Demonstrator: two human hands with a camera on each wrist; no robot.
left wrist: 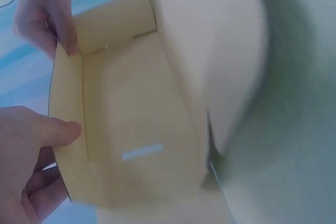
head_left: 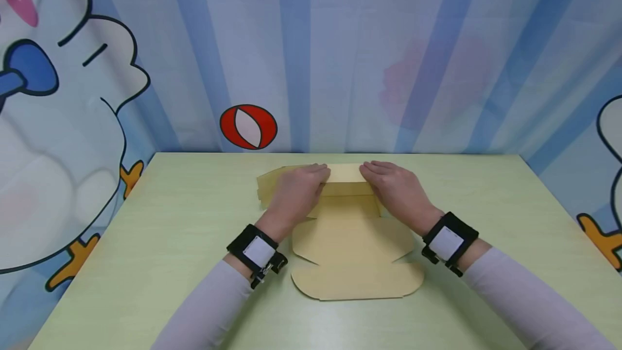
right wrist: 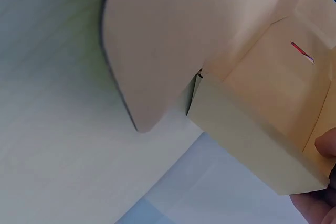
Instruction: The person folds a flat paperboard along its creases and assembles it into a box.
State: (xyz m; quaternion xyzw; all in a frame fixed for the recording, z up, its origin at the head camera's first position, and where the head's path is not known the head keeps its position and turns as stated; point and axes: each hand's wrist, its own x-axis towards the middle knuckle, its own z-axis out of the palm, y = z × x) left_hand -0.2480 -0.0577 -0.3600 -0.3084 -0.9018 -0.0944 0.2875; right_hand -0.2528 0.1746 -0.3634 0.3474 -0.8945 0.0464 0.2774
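A flat-pack cardboard box (head_left: 352, 253), partly folded, lies on the table with its flared, notched lid flap spread toward me. My left hand (head_left: 297, 190) pinches the far wall (head_left: 345, 173) near its left part. In the left wrist view, the left thumb (left wrist: 67, 132) lies inside that wall, the fingers behind it. At the wall's right part, my right hand (head_left: 399, 193) pinches it too, thumb (right wrist: 326, 142) inside. One side wall (right wrist: 252, 129) stands upright in the right wrist view. A left side flap (head_left: 268, 183) juts out past the left hand. A slit (left wrist: 142, 152) pierces the box floor.
The pale wooden table (head_left: 194, 220) extends around the box on both sides. Behind it hangs a blue striped curtain (head_left: 330, 69) printed with a red and white ball (head_left: 248, 127). Cartoon figures flank the table. Each wrist wears a black strap (head_left: 256, 254).
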